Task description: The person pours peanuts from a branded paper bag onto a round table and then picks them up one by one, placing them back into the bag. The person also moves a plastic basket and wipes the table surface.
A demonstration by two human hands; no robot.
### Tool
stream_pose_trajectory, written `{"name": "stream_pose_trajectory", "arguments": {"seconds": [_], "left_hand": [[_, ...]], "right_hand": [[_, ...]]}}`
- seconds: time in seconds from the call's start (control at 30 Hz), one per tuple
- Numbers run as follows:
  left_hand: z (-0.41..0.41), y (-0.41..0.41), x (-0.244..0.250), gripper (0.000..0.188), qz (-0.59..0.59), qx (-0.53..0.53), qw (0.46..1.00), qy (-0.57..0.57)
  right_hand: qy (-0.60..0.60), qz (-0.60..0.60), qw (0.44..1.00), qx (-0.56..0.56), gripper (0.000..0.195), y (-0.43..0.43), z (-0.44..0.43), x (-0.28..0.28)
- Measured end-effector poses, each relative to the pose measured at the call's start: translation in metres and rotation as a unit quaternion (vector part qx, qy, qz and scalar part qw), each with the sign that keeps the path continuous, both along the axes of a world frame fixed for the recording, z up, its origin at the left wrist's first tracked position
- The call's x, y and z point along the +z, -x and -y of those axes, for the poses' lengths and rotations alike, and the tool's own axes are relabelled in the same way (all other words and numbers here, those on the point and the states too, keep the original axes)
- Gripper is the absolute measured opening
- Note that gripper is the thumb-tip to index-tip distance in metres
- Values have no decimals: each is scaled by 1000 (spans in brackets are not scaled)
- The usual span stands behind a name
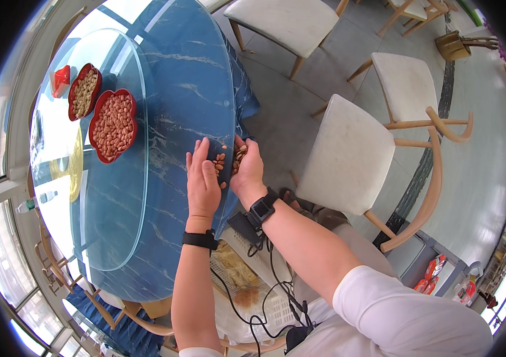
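At the near edge of a round glass-topped table with a blue marbled cloth (181, 107), my left hand (202, 183) is held flat, fingers extended, beside a few loose reddish nuts (219, 163) on the glass. Just beyond the edge, my right hand (248, 167) is cupped around several more nuts (238, 156). Both wrists wear black straps. A red scalloped dish (134, 120) full of pinkish peanuts (112, 127) stands on the raised glass turntable (146, 178). Beside it is a smaller red dish (98, 85) holding paler, beige nuts or shelled pieces (84, 93).
A red packet (61, 81) and a plastic bottle (36, 201) are at the table's far side. Below the near edge, a white perforated crate (275, 308) stands by my lap, with black cables hanging over it. Chairs with white seats (346, 156) stand to the right.
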State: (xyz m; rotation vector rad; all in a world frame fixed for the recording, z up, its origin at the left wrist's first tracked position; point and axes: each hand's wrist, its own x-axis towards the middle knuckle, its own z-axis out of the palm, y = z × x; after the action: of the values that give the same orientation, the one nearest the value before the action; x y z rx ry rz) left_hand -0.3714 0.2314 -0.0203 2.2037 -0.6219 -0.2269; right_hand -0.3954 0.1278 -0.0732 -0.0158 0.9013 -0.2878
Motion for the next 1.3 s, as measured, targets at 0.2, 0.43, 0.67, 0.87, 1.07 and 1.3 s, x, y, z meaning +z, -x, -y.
{"name": "stream_pose_trajectory", "arguments": {"seconds": [0.2,0.43,0.67,0.87,1.07,1.3], "left_hand": [[32,14,-4,49,-4,-75,996,44],[39,25,5,56,-183,20,958,221],[15,40,0,66,-150,187,935,263],[3,45,4,67,-164,171,935,264],[0,56,14,66,-178,166,937,252],[-12,91,33,63,-179,198,918,293]], "right_hand": [[33,21,999,-5,36,13,-4,2],[-11,21,1000,17,21,19,-3,9],[-41,-3,999,18,24,28,-27,2],[-37,-11,998,49,22,37,-25,-2],[-12,-24,996,90,25,56,-5,-2],[-32,-10,995,97,27,97,79,4]]}}
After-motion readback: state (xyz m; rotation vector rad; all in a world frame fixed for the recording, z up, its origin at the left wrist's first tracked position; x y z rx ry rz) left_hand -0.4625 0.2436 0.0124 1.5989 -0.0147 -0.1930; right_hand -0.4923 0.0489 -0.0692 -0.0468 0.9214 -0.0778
